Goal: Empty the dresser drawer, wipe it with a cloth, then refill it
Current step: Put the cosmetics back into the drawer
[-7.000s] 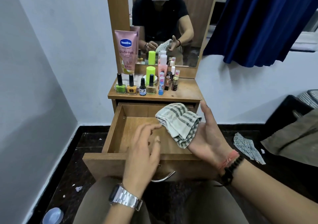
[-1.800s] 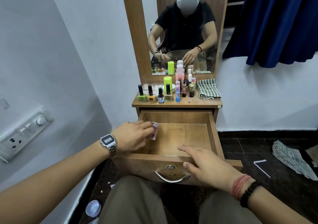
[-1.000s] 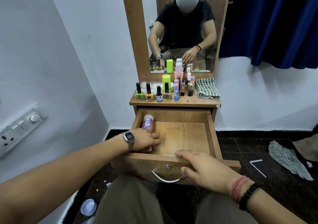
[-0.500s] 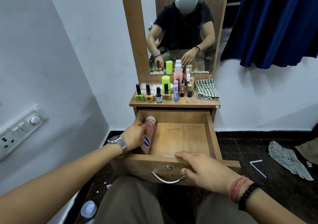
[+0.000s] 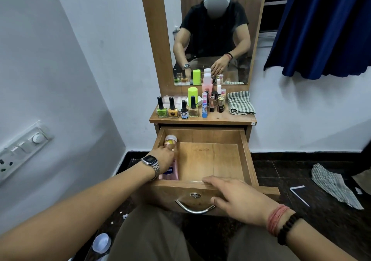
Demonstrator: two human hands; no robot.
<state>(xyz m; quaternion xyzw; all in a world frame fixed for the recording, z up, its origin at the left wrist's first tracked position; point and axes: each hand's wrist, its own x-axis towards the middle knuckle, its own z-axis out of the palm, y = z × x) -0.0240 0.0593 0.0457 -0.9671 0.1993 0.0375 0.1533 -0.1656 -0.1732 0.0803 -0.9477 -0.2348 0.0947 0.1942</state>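
Head view: the left hand [image 5: 163, 158] reaches into the open wooden dresser drawer [image 5: 246, 154], its fingers curled over the pink Vaseline lotion tube [image 5: 171, 160], which lies flat along the wall beside that hand, cap pointing away from the person; laid there, it probably leaves the floor free for the refill. The right hand [image 5: 233, 197] rests with relaxed, nearly straight fingers on the drawer's front edge, thumb beside the curved metal handle [image 5: 194, 209], likely steadying the drawer. Beyond both hands, the wooden counter [image 5: 224, 118] carries the things waiting to go back: four black-capped nail polish bottles [image 5: 177, 109] in a row, one lime green cylinder [image 5: 192, 96], and a cluster of small tubes and bottles too crowded to count. One folded green-checked cloth [image 5: 240, 103] sits farther from the left hand, set aside, suggesting wiping is done. One tube is in the drawer so far
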